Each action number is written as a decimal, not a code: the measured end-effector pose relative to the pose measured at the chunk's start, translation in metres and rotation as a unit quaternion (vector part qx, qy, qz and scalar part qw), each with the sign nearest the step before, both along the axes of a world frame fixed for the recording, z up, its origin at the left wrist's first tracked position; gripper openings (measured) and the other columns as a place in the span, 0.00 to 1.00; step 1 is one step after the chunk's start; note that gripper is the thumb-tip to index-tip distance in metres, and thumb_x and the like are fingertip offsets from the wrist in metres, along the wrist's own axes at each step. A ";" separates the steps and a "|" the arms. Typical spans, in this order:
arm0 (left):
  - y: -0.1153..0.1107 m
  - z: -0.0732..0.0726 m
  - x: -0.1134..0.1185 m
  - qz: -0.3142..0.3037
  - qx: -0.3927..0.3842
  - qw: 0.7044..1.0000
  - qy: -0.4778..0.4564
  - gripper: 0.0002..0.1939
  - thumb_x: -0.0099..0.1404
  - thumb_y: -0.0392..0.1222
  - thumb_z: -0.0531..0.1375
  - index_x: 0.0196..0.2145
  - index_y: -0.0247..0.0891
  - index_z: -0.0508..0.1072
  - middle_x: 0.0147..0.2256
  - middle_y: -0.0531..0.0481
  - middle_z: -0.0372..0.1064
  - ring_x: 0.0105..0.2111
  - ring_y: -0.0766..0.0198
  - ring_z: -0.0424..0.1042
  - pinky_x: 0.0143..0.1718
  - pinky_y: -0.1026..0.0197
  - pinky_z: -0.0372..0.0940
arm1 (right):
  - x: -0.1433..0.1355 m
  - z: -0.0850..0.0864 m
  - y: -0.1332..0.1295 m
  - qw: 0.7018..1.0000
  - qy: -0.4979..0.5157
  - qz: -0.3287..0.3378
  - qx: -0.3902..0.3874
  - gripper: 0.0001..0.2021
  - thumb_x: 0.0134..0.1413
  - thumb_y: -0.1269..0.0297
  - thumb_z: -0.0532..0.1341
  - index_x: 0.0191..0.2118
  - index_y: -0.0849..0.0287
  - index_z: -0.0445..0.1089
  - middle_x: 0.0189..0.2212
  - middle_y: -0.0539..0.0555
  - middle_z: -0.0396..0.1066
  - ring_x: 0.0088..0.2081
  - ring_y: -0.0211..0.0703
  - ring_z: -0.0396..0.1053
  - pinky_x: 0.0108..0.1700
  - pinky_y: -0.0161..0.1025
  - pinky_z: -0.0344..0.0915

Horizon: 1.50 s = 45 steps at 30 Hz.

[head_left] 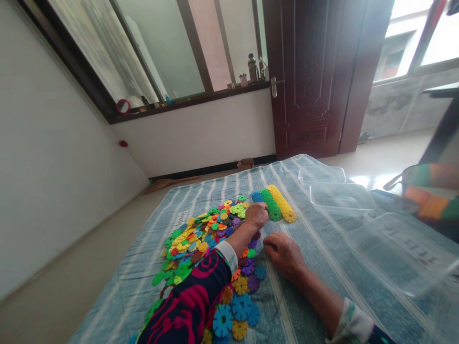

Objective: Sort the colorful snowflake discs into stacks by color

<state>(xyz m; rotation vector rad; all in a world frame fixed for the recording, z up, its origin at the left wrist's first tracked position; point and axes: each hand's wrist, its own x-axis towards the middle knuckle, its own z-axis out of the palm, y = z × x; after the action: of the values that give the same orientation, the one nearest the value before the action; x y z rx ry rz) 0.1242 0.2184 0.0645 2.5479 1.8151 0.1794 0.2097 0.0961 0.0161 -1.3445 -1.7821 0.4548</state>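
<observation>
My left hand (256, 216) is closed at the near end of a short row of blue notched plastic discs (256, 196); its fingertips face away, so what they hold is hidden. Beside that row lie a longer green row (270, 204) and a yellow row (282, 204) of overlapping discs. Resting on the striped bedcover, my right hand (285, 255) has its fingers curled in, and no disc shows in it. A wide pile of mixed-colour snowflake discs (193, 239) spreads to the left and under my left forearm.
Clear plastic boxes (342, 198) and a large transparent lid or tray (405, 253) lie on the right of the striped bedcover (301, 306). An orange and green cloth item (430, 196) is at the right edge. Beyond the bed stands a brown door (311, 71).
</observation>
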 end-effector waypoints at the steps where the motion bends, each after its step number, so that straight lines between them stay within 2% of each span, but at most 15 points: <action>1: -0.001 0.000 -0.001 -0.003 0.001 1.000 -0.001 0.15 0.59 0.36 0.52 0.37 0.41 0.77 0.38 0.45 0.76 0.41 0.58 0.73 0.41 0.61 0.64 | 0.000 0.000 0.000 1.000 -0.001 0.000 -0.001 0.08 0.53 0.70 0.55 0.29 0.57 0.71 0.29 0.51 0.70 0.35 0.39 0.65 0.37 0.34 0.56; 4: -0.004 0.005 -0.014 -0.016 0.003 1.000 -0.002 0.15 0.59 0.36 0.51 0.37 0.40 0.77 0.38 0.45 0.76 0.41 0.58 0.73 0.41 0.61 0.63 | 0.001 0.000 -0.001 1.000 -0.004 0.002 -0.007 0.09 0.54 0.69 0.54 0.29 0.57 0.71 0.29 0.51 0.69 0.34 0.39 0.65 0.37 0.34 0.56; 6: -0.006 0.013 -0.031 -0.027 0.000 1.000 -0.001 0.15 0.59 0.36 0.51 0.36 0.40 0.77 0.37 0.46 0.76 0.40 0.59 0.72 0.41 0.62 0.63 | 0.001 -0.001 -0.002 1.000 -0.006 0.002 -0.011 0.09 0.54 0.68 0.54 0.29 0.57 0.71 0.29 0.51 0.70 0.34 0.39 0.65 0.37 0.34 0.56; 10: -0.015 0.038 -0.088 -0.042 -0.023 0.999 0.011 0.12 0.56 0.35 0.52 0.28 0.39 0.76 0.30 0.50 0.74 0.34 0.62 0.71 0.37 0.64 0.61 | 0.002 -0.002 -0.003 1.000 -0.007 0.000 -0.015 0.09 0.55 0.66 0.55 0.30 0.57 0.72 0.30 0.51 0.71 0.35 0.39 0.65 0.38 0.34 0.57; 14: -0.035 0.057 -0.151 -0.053 -0.053 0.997 0.025 0.10 0.53 0.34 0.53 0.24 0.39 0.75 0.25 0.53 0.71 0.30 0.64 0.69 0.33 0.66 0.60 | 0.002 -0.004 -0.004 1.000 -0.002 -0.002 -0.007 0.10 0.55 0.65 0.54 0.30 0.56 0.73 0.30 0.51 0.71 0.35 0.39 0.66 0.38 0.34 0.58; 16: -0.049 0.059 -0.174 -0.067 -0.072 0.995 0.029 0.09 0.53 0.35 0.54 0.24 0.40 0.74 0.25 0.54 0.71 0.30 0.65 0.69 0.33 0.67 0.60 | 0.002 -0.005 -0.005 1.000 -0.002 -0.001 -0.004 0.10 0.55 0.65 0.54 0.30 0.56 0.73 0.30 0.51 0.71 0.35 0.40 0.66 0.38 0.35 0.58; 19: -0.069 0.054 -0.195 -0.087 -0.085 0.992 0.025 0.08 0.53 0.38 0.56 0.30 0.42 0.76 0.32 0.53 0.73 0.36 0.64 0.70 0.39 0.67 0.61 | 0.003 -0.005 -0.006 1.000 -0.002 0.003 -0.002 0.10 0.55 0.64 0.54 0.30 0.56 0.72 0.30 0.51 0.71 0.35 0.40 0.66 0.39 0.35 0.59; 22: -0.082 0.045 -0.205 -0.091 -0.080 0.992 0.020 0.08 0.55 0.40 0.57 0.32 0.42 0.75 0.35 0.52 0.73 0.40 0.62 0.69 0.45 0.64 0.60 | 0.003 -0.006 -0.007 1.000 -0.002 0.003 0.001 0.11 0.54 0.63 0.53 0.29 0.56 0.72 0.30 0.51 0.71 0.35 0.41 0.67 0.38 0.35 0.59; 27: -0.091 0.037 -0.211 -0.060 -0.046 0.997 0.014 0.10 0.59 0.35 0.52 0.28 0.41 0.74 0.33 0.50 0.72 0.40 0.61 0.68 0.47 0.60 0.61 | 0.004 -0.009 -0.007 1.000 0.001 0.004 0.004 0.11 0.54 0.62 0.53 0.29 0.56 0.72 0.30 0.51 0.71 0.35 0.41 0.67 0.39 0.36 0.60; 31: -0.100 0.035 -0.204 -0.050 -0.026 0.998 0.009 0.10 0.60 0.35 0.53 0.28 0.39 0.74 0.39 0.47 0.71 0.43 0.60 0.67 0.50 0.58 0.59 | 0.004 -0.008 -0.007 1.000 0.002 0.004 -0.003 0.11 0.54 0.62 0.53 0.30 0.56 0.72 0.31 0.51 0.71 0.36 0.41 0.67 0.39 0.36 0.60; 38: -0.109 0.031 -0.188 -0.022 -0.056 0.998 -0.001 0.06 0.57 0.41 0.59 0.26 0.38 0.74 0.48 0.44 0.69 0.52 0.52 0.64 0.54 0.51 0.58 | 0.004 -0.006 -0.008 1.000 0.002 0.002 0.000 0.11 0.53 0.62 0.53 0.30 0.56 0.72 0.30 0.51 0.72 0.35 0.41 0.68 0.38 0.36 0.61; 45: -0.105 0.025 -0.186 0.040 -0.079 0.995 -0.036 0.05 0.53 0.41 0.62 0.29 0.38 0.74 0.50 0.46 0.69 0.55 0.53 0.63 0.57 0.55 0.57 | 0.003 -0.004 -0.008 1.000 0.003 -0.002 0.001 0.10 0.54 0.63 0.53 0.29 0.56 0.72 0.29 0.51 0.71 0.35 0.41 0.67 0.37 0.35 0.60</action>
<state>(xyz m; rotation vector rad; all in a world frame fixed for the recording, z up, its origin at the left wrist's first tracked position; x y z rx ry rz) -0.0614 0.1131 0.0892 2.3341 1.8285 0.1204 0.2128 0.0877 0.0118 -1.3439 -1.7738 0.4537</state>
